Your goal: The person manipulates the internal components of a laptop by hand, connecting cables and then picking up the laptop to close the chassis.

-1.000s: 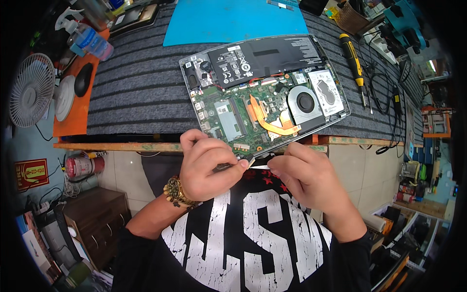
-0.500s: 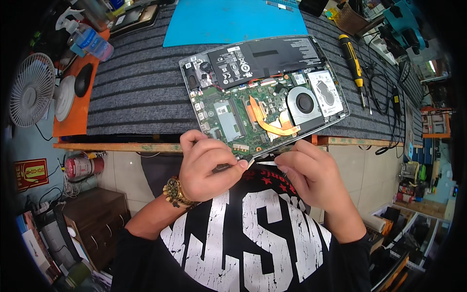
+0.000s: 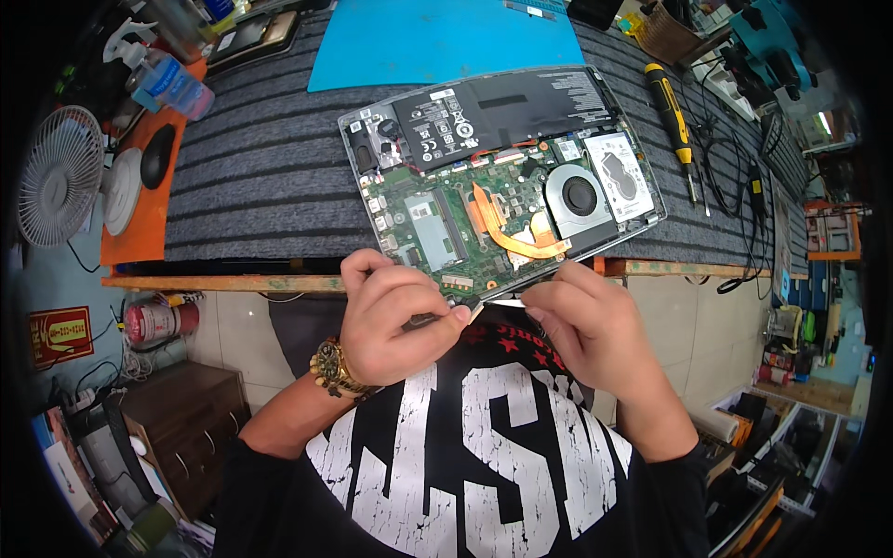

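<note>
An opened laptop base (image 3: 521, 265) rests tilted over the table's near edge. Its black battery (image 3: 516, 112), green circuit board (image 3: 400, 219), copper heat pipe (image 3: 498, 228), round fan (image 3: 579, 193) and silver drive (image 3: 618, 177) lie exposed. At the near edge, my left hand (image 3: 400, 316) is closed, its thumb and finger pinching a small dark piece with a pale end (image 3: 476, 311). My right hand (image 3: 591, 325) pinches a thin white pointed piece (image 3: 507, 302), whose tip reaches that small piece. Whether they touch, I cannot tell.
A yellow-black screwdriver (image 3: 672, 116) lies right of the laptop, near tangled black cables (image 3: 735, 172). Behind is a blue mat (image 3: 437, 42). To the left stand a white fan (image 3: 61, 177), a black mouse (image 3: 159, 153) and a spray bottle (image 3: 177, 84).
The thin white piece in my right hand has swung up and leftward, closer to the small piece in my left. My left hand has barely moved.
</note>
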### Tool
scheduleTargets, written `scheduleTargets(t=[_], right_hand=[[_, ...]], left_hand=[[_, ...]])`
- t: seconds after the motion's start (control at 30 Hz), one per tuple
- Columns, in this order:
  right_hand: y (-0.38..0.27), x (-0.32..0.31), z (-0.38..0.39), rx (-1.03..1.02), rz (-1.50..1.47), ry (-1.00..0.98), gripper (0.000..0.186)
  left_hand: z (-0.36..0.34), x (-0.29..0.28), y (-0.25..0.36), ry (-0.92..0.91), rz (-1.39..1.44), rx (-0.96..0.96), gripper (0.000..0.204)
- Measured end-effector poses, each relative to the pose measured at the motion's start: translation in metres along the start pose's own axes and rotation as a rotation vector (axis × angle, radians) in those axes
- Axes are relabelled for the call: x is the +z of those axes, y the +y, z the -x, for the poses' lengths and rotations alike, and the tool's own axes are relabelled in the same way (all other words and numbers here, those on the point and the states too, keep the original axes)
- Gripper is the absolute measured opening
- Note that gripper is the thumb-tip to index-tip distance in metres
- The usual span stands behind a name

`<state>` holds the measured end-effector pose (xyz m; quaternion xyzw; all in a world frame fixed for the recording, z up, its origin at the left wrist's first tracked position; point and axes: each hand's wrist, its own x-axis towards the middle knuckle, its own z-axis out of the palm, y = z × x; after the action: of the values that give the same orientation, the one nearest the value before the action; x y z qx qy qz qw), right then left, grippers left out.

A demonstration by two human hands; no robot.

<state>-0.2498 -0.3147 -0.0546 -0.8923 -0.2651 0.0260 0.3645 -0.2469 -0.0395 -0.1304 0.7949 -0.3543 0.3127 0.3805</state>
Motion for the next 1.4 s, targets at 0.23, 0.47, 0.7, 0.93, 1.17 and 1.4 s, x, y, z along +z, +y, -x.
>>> scheduleTargets(t=[0.23, 0.47, 0.7, 0.93, 1.17, 1.4], right_hand=[[0.000, 0.001, -0.004, -0.033, 0.014, 0.018, 0.018], [-0.002, 0.001, -0.001, -0.033, 0.015, -0.001, 0.020], [0.000, 0.002, -0.003, -0.046, -0.006, 0.028, 0.020], [-0.008, 0.002, -0.002, -0.082, -0.032, -0.019, 0.019], [-0.009, -0.001, -0.004, -0.078, -0.021, 0.031, 0.019], [-0.007, 0.002, -0.004, -0.080, -0.031, 0.019, 0.019]], left_hand=[[0.000, 0.000, 0.000, -0.001, -0.007, -0.004, 0.026], [0.001, 0.000, 0.000, -0.003, -0.005, 0.005, 0.027], [0.001, 0.000, 0.000, -0.001, -0.006, 0.000, 0.027], [0.000, 0.000, 0.001, -0.003, -0.013, -0.003, 0.026], [0.000, 0.001, 0.000, 0.000, 0.000, -0.003, 0.026], [0.000, -0.001, 0.000, 0.005, -0.002, -0.006, 0.026]])
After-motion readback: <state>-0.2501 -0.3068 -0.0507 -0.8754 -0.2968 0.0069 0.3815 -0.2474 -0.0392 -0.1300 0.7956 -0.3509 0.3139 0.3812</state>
